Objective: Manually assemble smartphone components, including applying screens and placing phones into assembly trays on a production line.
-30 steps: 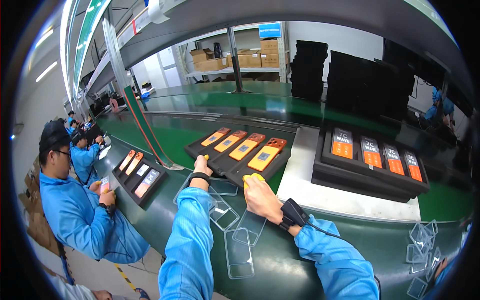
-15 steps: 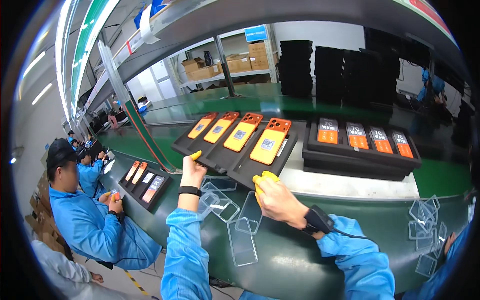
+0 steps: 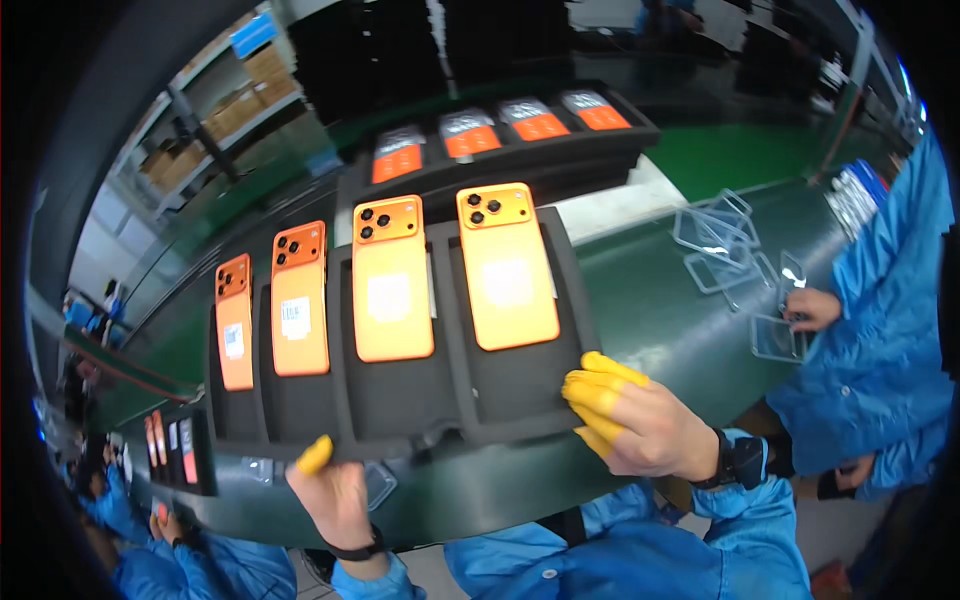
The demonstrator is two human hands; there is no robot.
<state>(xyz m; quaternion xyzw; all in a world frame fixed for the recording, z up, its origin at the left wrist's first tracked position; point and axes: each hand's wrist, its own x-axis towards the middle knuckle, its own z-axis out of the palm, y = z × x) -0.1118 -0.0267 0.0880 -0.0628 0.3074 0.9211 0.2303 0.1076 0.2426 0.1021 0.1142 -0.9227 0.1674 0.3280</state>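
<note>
A black foam tray (image 3: pixel 400 405) is held up in front of me by its near side. Several orange smartphones (image 3: pixel 510 270) lie in its slots, camera ends away from me, each with a pale label on its back. My left hand (image 3: pixel 335 500) is closed on the near edge, its yellow-capped thumb on top and its other fingers hidden below. At the near right corner, my right hand (image 3: pixel 645 420), with yellow finger cots, grips the tray. Clear phone cases (image 3: pixel 380 485) on the green bench are partly covered by the tray.
Behind the tray, stacked black trays (image 3: pixel 500 170) hold orange-and-dark printed packages on a white surface (image 3: pixel 630 195). More clear cases (image 3: pixel 715 240) lie on the right, where a co-worker's hand (image 3: pixel 812 308) touches one. Another person and a smaller tray (image 3: pixel 180 450) are at far left.
My view has swung right and tilted. The tray with the phones appears nearer and larger, hiding more of the cases beneath. Both hands still hold it; a co-worker at right shows more fully.
</note>
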